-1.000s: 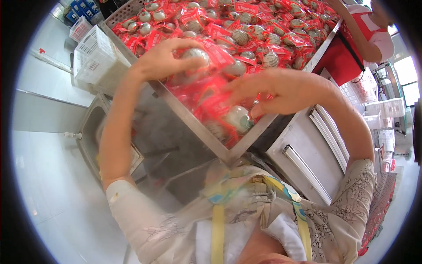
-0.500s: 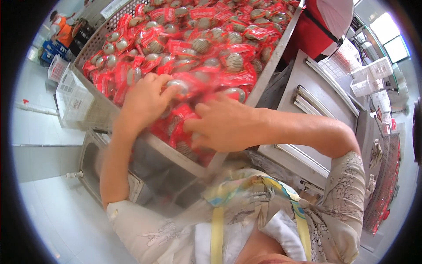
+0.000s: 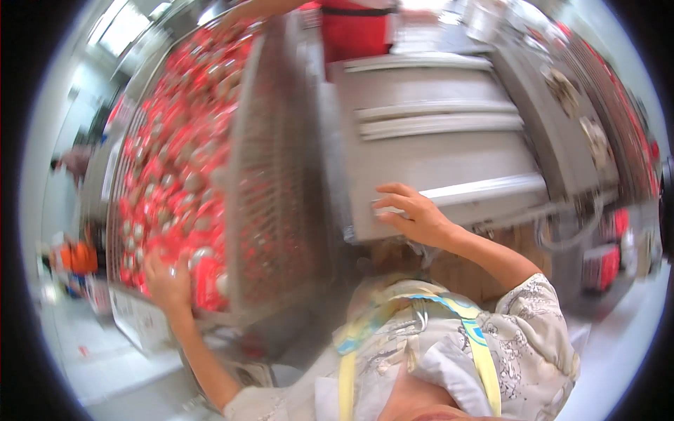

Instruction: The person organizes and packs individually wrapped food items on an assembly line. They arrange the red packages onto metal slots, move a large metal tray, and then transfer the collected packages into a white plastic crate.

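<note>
while the left hand (image 3: 167, 282) is lying spread on the red packets (image 3: 179, 175) in the metal tray (image 3: 270, 182), which are looking light, soft and slippery, best pinched at an edge, the right hand (image 3: 414, 214) is resting open on the steel machine (image 3: 449, 140).

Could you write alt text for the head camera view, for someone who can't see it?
A person's left hand rests among red packets in a metal mesh tray, while the right hand lies open against a grey steel machine.
</note>
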Demonstrator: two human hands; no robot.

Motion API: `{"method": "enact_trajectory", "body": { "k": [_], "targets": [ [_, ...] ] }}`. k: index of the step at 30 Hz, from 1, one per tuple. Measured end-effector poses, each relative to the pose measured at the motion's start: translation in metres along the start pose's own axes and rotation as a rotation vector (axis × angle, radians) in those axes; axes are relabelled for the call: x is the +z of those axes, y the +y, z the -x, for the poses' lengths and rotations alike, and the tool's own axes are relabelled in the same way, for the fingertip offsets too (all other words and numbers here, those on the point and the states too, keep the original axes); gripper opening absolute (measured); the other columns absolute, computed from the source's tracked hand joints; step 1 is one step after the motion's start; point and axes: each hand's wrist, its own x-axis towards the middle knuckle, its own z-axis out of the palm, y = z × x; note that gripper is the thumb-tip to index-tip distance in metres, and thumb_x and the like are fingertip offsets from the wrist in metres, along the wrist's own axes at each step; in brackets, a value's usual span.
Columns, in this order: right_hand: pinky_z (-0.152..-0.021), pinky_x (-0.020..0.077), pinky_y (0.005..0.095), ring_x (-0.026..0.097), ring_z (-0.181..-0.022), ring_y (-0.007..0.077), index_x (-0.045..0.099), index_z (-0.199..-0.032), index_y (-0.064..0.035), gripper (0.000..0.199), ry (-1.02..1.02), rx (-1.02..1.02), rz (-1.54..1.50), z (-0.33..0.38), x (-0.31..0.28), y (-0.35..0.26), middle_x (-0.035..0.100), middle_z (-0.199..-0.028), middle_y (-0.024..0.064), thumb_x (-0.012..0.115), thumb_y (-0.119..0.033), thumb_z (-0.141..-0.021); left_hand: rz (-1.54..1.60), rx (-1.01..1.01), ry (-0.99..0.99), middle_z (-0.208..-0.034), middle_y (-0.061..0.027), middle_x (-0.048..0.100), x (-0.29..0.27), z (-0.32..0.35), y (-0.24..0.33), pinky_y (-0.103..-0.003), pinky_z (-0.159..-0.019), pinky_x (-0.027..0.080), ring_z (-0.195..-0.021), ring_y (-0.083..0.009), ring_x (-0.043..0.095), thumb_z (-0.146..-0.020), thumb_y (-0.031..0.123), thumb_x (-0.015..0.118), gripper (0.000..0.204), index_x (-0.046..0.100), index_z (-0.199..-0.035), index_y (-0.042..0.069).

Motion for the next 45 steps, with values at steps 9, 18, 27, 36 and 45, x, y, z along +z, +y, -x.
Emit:
{"method": "enact_trajectory", "body": {
  "k": [9, 18, 27, 36, 45],
  "targets": [
    [-0.082, 0.0453, 0.0361, 0.057, -0.093, 0.0269, 0.066, -0.092, -0.0066, 0.029, 0.52, 1.035, -0.112, 0.376, -0.003, 0.096, 0.061, -0.095, 0.0132, 0.057, -0.032, -0.082, 0.244, 0.273, -0.156, -0.093, -0.0146, 0.062, -0.007, -0.056, 0.101, -0.038, -0.08, 0.045, -0.085, -0.0281, 0.059, -0.084, 0.037, 0.058, 0.045, 0.058, -0.11, 0.001],
    [-0.076, 0.0466, 0.0385, 0.058, -0.092, 0.0252, 0.065, -0.086, -0.0079, 0.024, 0.65, 1.038, -0.154, 0.506, -0.001, 0.085, 0.062, -0.094, 0.0096, 0.061, -0.03, -0.079, 0.634, 0.847, -0.029, -0.113, -0.0175, 0.054, -0.082, 0.009, 0.414, -0.037, -0.092, 0.039, -0.103, -0.0272, 0.052, -0.086, 0.025, 0.058, 0.043, 0.051, -0.118, -0.002],
    [-0.074, 0.0469, 0.0367, 0.058, -0.087, 0.0271, 0.063, -0.09, -0.0071, 0.021, 1.35, 1.205, 0.096, 0.559, -0.006, 0.064, 0.058, -0.094, 0.009, 0.061, -0.025, -0.081, 0.857, 1.726, -0.523, -0.127, -0.0161, 0.051, -0.094, 0.278, 0.738, -0.035, -0.102, 0.032, -0.119, -0.0251, 0.047, -0.084, 0.011, 0.061, 0.047, 0.046, -0.128, 0.0],
    [-0.07, 0.0476, 0.0355, 0.058, -0.085, 0.0275, 0.059, -0.097, -0.0044, 0.022, 1.887, 1.652, 0.506, 0.662, 0.046, -0.026, 0.058, -0.092, 0.0126, 0.065, -0.016, -0.079, 1.106, 2.814, -0.998, -0.109, -0.0132, 0.059, -0.191, 0.612, 0.68, -0.035, -0.085, 0.046, -0.101, -0.0283, 0.056, -0.076, 0.014, 0.069, 0.044, 0.055, -0.117, 0.007],
    [-0.087, 0.0409, 0.0445, 0.056, -0.099, 0.0325, 0.053, -0.117, -0.0157, 0.061, 1.108, 2.27, 0.125, 0.776, 0.114, -0.042, 0.059, -0.105, 0.0143, 0.073, -0.036, -0.064, -0.05, 3.45, -0.37, -0.125, -0.0144, 0.047, -0.178, 0.762, 0.61, -0.04, -0.081, 0.048, -0.106, -0.033, 0.051, -0.063, 0.014, 0.075, 0.077, 0.038, -0.131, 0.011]
  ]
}}
